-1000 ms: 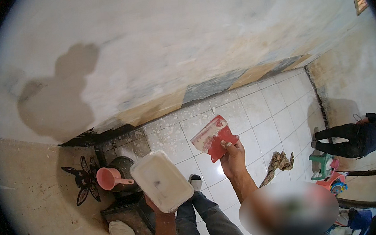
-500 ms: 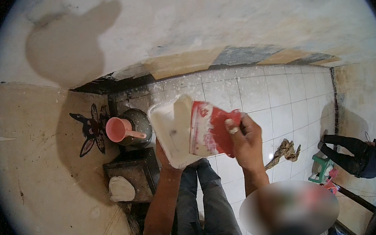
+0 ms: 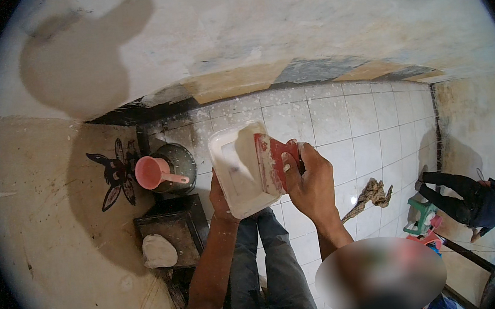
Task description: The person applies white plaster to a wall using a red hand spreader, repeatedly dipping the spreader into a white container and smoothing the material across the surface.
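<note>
Right fingers (image 3: 292, 175) clamped on red scraper (image 3: 272, 159), blade (image 3: 265, 167) leftward over white tray (image 3: 235, 182) in left fingers (image 3: 216, 189)

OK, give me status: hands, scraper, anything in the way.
Left hand holding white tub. Right hand gripping red scraper, blade at tub's right side. Pink dipper off left, apart from both hands; no visible obstruction.

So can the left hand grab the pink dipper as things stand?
Probably not: the left hand is holding the white container. Otherwise the way to the pink dipper looks open, its handle toward that hand.
</note>
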Action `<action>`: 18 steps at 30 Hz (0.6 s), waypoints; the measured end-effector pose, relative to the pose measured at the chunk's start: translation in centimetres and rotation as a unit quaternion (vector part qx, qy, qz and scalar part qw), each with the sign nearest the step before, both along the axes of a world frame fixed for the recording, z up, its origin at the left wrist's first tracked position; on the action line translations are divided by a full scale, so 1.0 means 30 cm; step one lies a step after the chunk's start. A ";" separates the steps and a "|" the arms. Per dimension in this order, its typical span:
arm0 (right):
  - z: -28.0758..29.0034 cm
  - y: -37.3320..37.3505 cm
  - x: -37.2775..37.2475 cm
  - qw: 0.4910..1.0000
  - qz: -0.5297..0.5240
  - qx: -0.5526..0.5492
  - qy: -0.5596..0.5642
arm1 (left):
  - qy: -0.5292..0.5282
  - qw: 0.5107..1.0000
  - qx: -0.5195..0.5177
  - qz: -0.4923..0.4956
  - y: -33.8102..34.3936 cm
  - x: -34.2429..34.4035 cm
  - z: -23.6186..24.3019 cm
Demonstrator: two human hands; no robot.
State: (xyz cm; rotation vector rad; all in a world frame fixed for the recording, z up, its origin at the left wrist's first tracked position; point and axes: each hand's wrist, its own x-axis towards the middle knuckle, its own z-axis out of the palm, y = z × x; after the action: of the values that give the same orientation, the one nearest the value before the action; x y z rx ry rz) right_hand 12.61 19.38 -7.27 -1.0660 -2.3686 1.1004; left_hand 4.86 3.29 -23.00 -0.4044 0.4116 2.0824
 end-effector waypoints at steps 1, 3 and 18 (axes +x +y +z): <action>-0.003 0.003 -0.002 1.000 0.001 -0.010 0.006 | 0.010 1.000 -0.011 -0.003 -0.003 0.001 -0.011; -0.009 0.010 -0.005 0.999 -0.008 -0.035 -0.001 | 0.015 1.000 -0.017 -0.011 -0.009 0.005 -0.031; -0.109 0.060 0.032 0.991 -0.019 -0.131 0.027 | 0.007 0.995 -0.049 -0.083 -0.016 0.011 0.004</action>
State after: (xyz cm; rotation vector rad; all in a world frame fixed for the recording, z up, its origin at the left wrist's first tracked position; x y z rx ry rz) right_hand 13.57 21.18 -10.52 -1.1442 -2.1946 1.4373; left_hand 5.19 2.82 -22.89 -0.3991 0.5392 1.9089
